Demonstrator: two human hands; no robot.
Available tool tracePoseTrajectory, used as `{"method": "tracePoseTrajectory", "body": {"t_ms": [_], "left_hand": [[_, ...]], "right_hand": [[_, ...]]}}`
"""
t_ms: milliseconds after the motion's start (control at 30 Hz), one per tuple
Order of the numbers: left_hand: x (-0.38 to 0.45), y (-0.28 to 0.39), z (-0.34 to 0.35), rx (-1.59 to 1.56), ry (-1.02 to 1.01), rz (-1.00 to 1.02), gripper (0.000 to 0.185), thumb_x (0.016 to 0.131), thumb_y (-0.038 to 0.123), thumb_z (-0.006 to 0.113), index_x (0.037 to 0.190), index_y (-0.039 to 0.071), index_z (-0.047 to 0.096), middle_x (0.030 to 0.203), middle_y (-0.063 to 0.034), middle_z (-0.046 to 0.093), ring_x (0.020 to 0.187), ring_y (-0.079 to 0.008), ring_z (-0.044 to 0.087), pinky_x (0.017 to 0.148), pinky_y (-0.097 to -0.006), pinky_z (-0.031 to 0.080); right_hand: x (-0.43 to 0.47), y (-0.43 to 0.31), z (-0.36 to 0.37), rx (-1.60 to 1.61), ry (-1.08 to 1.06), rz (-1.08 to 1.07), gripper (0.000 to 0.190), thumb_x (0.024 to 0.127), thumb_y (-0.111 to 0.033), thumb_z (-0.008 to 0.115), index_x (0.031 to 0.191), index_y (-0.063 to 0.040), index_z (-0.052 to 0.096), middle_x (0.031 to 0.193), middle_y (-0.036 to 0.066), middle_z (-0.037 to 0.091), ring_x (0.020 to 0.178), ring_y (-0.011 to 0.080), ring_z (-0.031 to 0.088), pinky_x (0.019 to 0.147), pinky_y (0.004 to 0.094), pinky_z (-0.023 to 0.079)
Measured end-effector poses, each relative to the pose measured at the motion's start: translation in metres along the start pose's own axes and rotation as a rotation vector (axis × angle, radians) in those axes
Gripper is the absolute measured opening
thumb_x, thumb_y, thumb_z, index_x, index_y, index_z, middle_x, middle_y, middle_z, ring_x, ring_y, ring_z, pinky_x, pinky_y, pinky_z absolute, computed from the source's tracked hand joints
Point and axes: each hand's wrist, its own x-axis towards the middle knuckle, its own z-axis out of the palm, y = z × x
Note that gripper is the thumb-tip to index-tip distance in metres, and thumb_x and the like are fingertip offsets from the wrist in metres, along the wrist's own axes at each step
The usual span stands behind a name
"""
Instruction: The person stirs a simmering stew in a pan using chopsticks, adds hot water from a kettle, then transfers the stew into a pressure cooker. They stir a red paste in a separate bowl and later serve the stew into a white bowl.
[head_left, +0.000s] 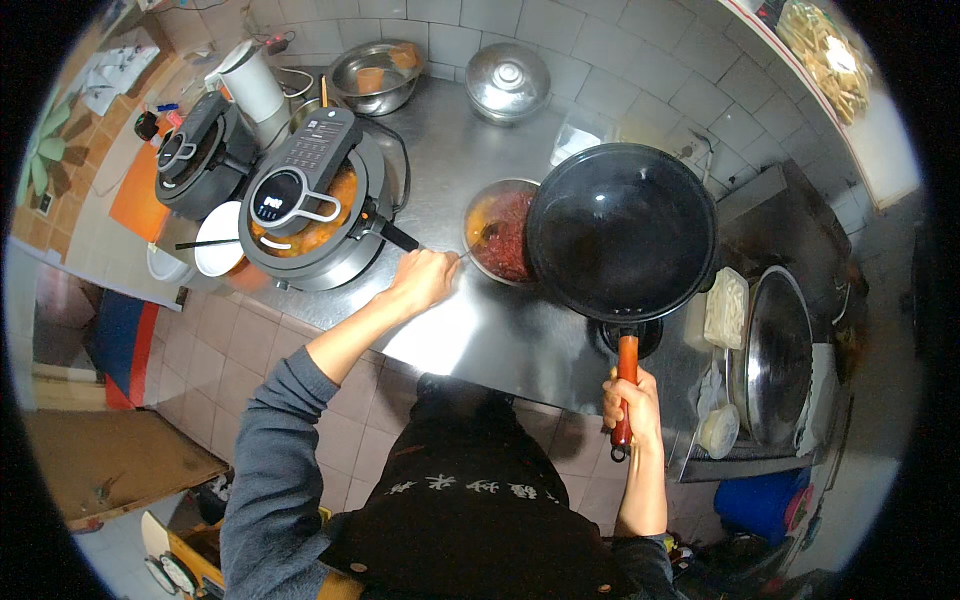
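Note:
My right hand (634, 405) is closed around the red wooden handle of a black wok (622, 232), which is level over the right part of the counter. My left hand (426, 279) grips a thin metal utensil whose far end reaches a round metal bowl (495, 232) of red sauce and yellowish oil. The wok's rim hides the bowl's right side. Just left of my left hand, an electric cooker (311, 217) with a lit display and a black handle holds orange-brown food under its lid.
On the steel counter (442, 150) stand a second cooker (202, 157), a white kettle (251, 79), a white bowl (219, 238), a steel basin (375, 75) and a lidded metal pot (508, 82). At the right are a tub of pale food (726, 307) and a large metal pan (780, 356).

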Motion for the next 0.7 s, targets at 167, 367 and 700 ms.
{"method": "tracePoseTrajectory", "body": {"t_ms": [167,367,700], "left_hand": [[0.022,0.013,0.0,0.354,-0.122,0.253,0.015,0.085,0.014,0.057,0.089,0.005,0.068,0.072,-0.0149,0.069,0.069,-0.0331,0.07,0.059,-0.0467,0.053],[0.049,0.021,0.049,0.32,-0.196,0.343,0.012,0.075,0.015,0.064,0.07,0.008,0.072,0.077,-0.014,0.071,0.073,-0.0313,0.071,0.061,-0.0448,0.055],[0.055,-0.012,0.041,-0.47,-0.098,-0.132,0.019,0.091,0.018,0.061,0.092,0.004,0.074,0.069,-0.0134,0.069,0.061,-0.0278,0.065,0.061,-0.0433,0.051]], "right_hand": [[0.002,-0.001,-0.002,0.005,-0.02,-0.01,0.015,0.079,0.001,0.054,0.092,-0.006,0.049,0.057,0.003,0.048,0.037,0.0109,0.042,0.034,0.0273,0.035],[-0.002,-0.005,-0.004,-0.022,0.012,-0.008,0.012,0.08,0.0,0.055,0.089,-0.006,0.05,0.057,0.003,0.047,0.037,0.0108,0.042,0.034,0.0268,0.035],[-0.005,-0.008,-0.002,-0.02,0.023,0.011,0.013,0.079,0.001,0.057,0.087,-0.007,0.05,0.056,0.001,0.045,0.036,0.0088,0.04,0.033,0.0254,0.034]]}}
